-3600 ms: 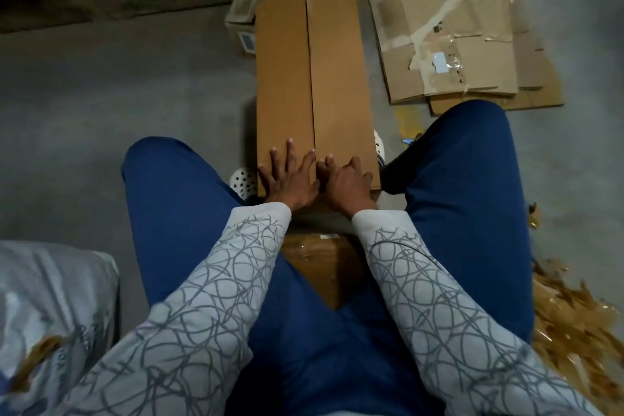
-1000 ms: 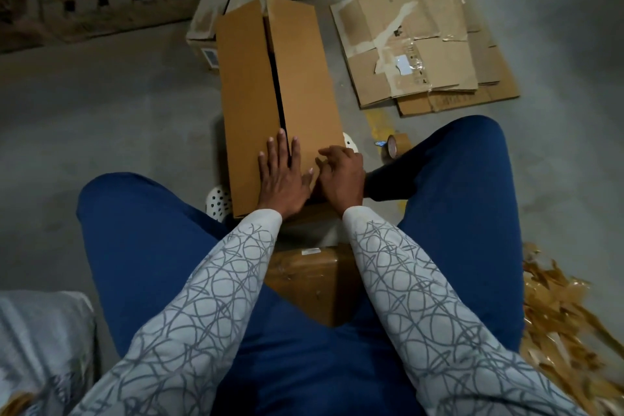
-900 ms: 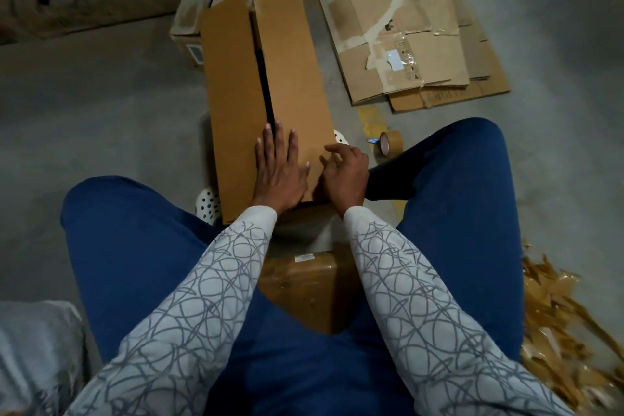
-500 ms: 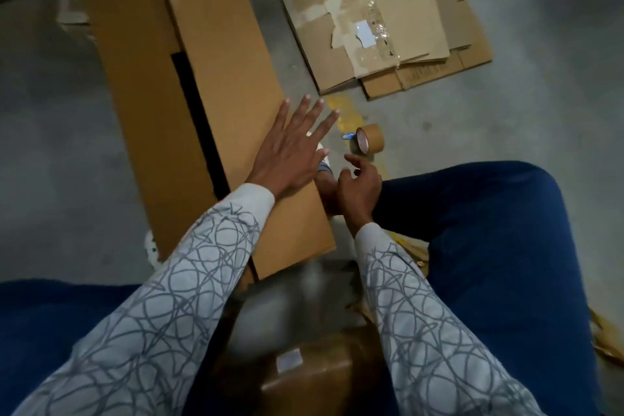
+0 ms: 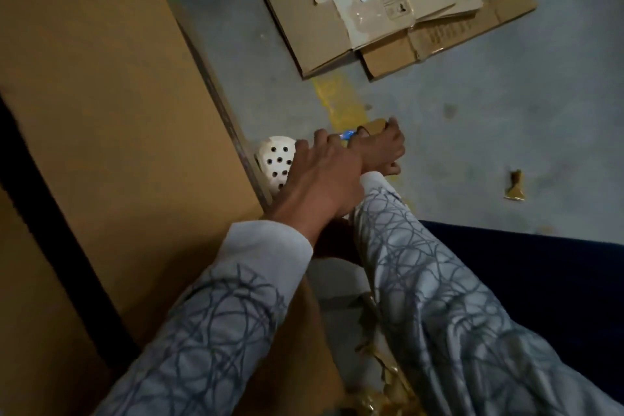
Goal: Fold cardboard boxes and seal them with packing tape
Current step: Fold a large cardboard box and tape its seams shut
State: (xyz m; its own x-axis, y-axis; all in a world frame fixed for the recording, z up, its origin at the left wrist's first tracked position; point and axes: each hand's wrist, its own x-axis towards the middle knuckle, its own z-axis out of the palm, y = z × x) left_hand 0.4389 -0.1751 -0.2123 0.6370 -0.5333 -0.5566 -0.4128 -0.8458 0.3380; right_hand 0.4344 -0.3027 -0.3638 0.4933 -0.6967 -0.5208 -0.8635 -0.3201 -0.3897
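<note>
Down on the grey concrete floor [image 5: 489, 132], at three o'clock from the big tan corrugated cardboard box [image 5: 101, 105]: a small brown roll of packing tape [image 5: 373, 127]. Clasped by the right hand [image 5: 380, 154], fingers curled round the ring, one seemingly hooked into the core. Crossing above that wrist from eight o'clock, the left hand [image 5: 324, 172], stretched toward a small blue piece [image 5: 347, 135] at the roll's nine o'clock edge. Cannot tell whether pinching the tape's loose end or only touching there, since the tips are hidden.

Probably a light roll, with a rigid core and a thin film quick to cling to itself. Best carried by the core and rim, never by the sticky face, with the free end pinched at a corner and pulled flat.

As for the box: likely light for its bulk, stiff across the panels, springy at the flaps. Not yet sealed, judging by the dark gap [image 5: 50, 213] between them. Worth pressing both flaps close to the seam before laying tape.

Nearby: a white perforated clog [image 5: 277, 159] at nine o'clock of the hands, a pile of flattened used cardboard [image 5: 337, 27] at twelve, and crumpled brown tape scraps [image 5: 388, 382] at six.
</note>
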